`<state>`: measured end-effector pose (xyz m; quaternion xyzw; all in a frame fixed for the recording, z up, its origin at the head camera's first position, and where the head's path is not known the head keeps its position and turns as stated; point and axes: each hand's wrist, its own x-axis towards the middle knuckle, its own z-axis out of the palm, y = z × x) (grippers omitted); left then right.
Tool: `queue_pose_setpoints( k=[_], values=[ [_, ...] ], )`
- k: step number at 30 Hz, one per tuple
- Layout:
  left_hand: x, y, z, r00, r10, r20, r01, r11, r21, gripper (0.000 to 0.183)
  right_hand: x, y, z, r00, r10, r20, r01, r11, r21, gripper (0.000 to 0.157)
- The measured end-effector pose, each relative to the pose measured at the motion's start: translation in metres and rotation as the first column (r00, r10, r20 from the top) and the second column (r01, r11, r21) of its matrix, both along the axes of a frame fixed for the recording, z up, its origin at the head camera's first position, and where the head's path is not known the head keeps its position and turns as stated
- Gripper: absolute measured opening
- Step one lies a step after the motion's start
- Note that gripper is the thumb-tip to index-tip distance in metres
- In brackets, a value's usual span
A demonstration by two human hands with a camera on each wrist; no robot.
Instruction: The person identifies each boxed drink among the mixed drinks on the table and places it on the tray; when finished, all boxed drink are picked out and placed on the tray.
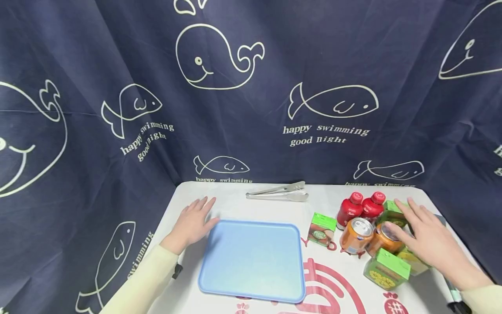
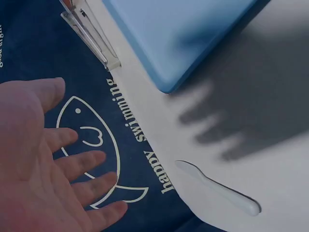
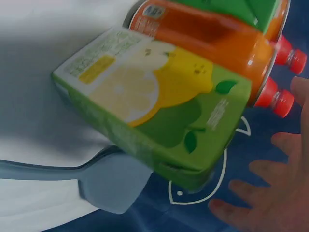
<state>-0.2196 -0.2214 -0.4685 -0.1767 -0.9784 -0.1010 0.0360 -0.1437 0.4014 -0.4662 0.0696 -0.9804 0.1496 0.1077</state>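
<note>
Head view: wide left grip (image 1: 195,222) near smooth tray (image 1: 252,261), wide right grip (image 1: 429,235) near boxy cartons (image 1: 386,270)

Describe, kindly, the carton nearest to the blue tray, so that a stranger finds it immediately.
On the white table, find the blue tray. Just right of its far right corner, left of the red bottles and orange cans, stands a small carton with a green top and brownish front. It is the only carton left of both cans.

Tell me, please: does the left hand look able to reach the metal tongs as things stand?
Probably yes: the left hand holds nothing, the metal tongs lie ahead to its right, and nothing visible stands between them.
</note>
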Motion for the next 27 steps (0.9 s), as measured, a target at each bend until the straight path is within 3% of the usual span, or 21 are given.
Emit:
queue_pose_setpoints(
  k=[5, 10, 18, 27],
  values=[
    [0.004, -0.005, -0.002, 1.000, 0.011, -0.002, -0.011, 0.999, 0.034, 0.062, -0.014, 0.010, 0.000, 1.000, -0.003, 0.002, 0.003, 1.000, 0.002, 0.084],
    [0.008, -0.010, -0.009, 0.996, 0.045, 0.072, -0.050, 0.996, 0.073, 0.058, -0.027, 0.025, -0.004, 0.999, 0.028, 0.023, -0.027, 0.998, -0.063, 0.081],
    [0.018, -0.014, -0.026, 0.984, 0.090, 0.151, -0.110, 0.986, 0.128, 0.050, -0.046, 0.052, -0.018, 0.995, 0.057, 0.082, -0.049, 0.994, -0.096, 0.078],
    [0.029, -0.015, -0.052, 0.963, 0.156, 0.219, -0.194, 0.967, 0.167, 0.049, -0.052, 0.066, -0.026, 0.982, 0.040, 0.184, -0.014, 0.990, -0.139, 0.083]
  ],
)
